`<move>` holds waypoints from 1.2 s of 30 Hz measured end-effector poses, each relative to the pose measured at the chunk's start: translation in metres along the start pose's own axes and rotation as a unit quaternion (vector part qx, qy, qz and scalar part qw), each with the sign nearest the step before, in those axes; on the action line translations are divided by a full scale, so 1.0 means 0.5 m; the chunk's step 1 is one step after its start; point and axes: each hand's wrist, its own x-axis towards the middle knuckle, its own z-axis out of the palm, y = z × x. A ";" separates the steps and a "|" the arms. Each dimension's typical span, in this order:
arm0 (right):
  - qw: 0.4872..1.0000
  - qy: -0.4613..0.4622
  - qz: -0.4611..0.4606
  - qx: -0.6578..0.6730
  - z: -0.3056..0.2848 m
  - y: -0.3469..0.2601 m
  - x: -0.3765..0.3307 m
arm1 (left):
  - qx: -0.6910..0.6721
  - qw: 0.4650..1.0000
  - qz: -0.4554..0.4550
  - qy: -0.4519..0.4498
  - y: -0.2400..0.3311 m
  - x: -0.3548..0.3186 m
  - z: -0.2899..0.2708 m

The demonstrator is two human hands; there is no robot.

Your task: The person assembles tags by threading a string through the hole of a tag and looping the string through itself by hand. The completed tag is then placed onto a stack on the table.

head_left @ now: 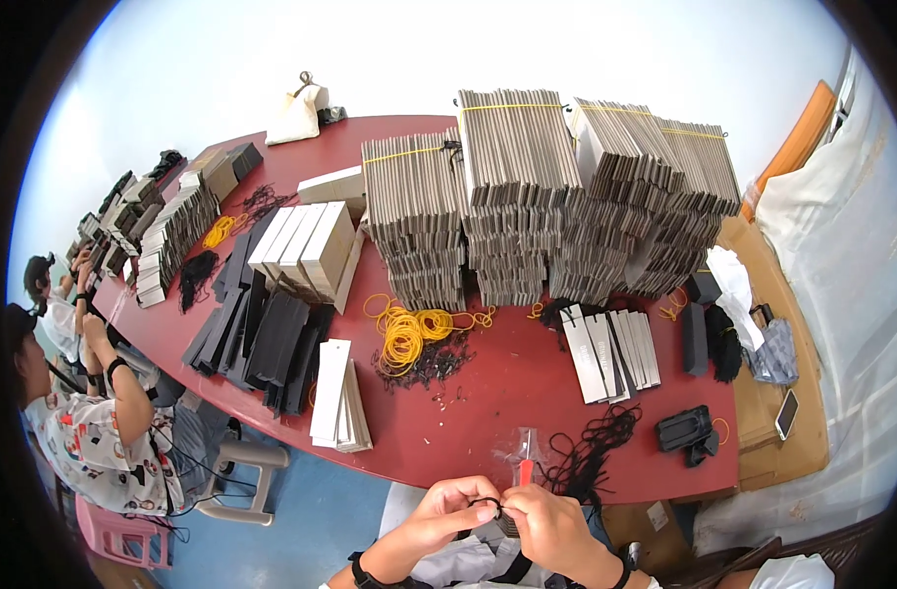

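Note:
Both hands meet at the table's near edge. A thin black cord (489, 502) forms a small loop at the fingertips. My left hand (453, 512) pinches this cord between thumb and fingers. My right hand (554, 530) is closed beside it, its fingertips at the cord's other side. Just beyond the right fingers a red-handled tool (526, 472) points away from me; whether the hand touches it I cannot tell. Part of a dark object shows below the fingers, mostly hidden. A tangle of black cords (598, 454) lies to the right of the hands.
Tall stacks of grey-brown boards (522, 147) stand across the red table (458, 412). Nearer are yellow elastic bands (402, 339), white boxes (338, 398), white slabs (605, 358), black strips (276, 339) and a black holder (686, 432). Other people (100, 422) sit at the left.

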 end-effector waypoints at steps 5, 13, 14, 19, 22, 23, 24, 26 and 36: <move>0.995 0.015 -0.038 -0.093 -0.014 -0.030 0.020 | 0.037 0.999 0.026 0.026 -0.001 -0.006 0.004; 0.984 0.054 0.089 0.141 -0.018 -0.022 0.012 | 0.250 0.949 0.171 0.084 0.002 -0.009 0.018; 0.984 0.054 0.091 0.141 -0.016 -0.019 0.009 | 0.292 0.932 0.194 0.092 0.011 -0.005 0.028; 0.986 0.052 0.115 0.110 -0.016 -0.012 0.008 | 0.406 0.873 0.241 0.124 0.013 0.000 0.041; 0.994 0.100 0.042 0.015 0.005 0.001 0.007 | 0.460 0.834 0.243 0.183 0.008 0.002 0.061; 0.994 0.099 0.043 0.015 0.007 -0.002 0.010 | 0.483 0.814 0.247 0.208 0.008 0.005 0.069; 0.994 0.099 0.046 -0.002 0.006 -0.005 0.016 | 0.506 0.792 0.251 0.233 0.009 0.007 0.073; 0.994 0.098 0.048 -0.020 0.004 -0.005 0.019 | 0.531 0.776 0.251 0.231 0.014 0.007 0.076; 0.999 -0.006 0.022 -0.048 -0.018 0.005 0.027 | 0.683 0.638 0.304 0.184 0.024 -0.004 0.069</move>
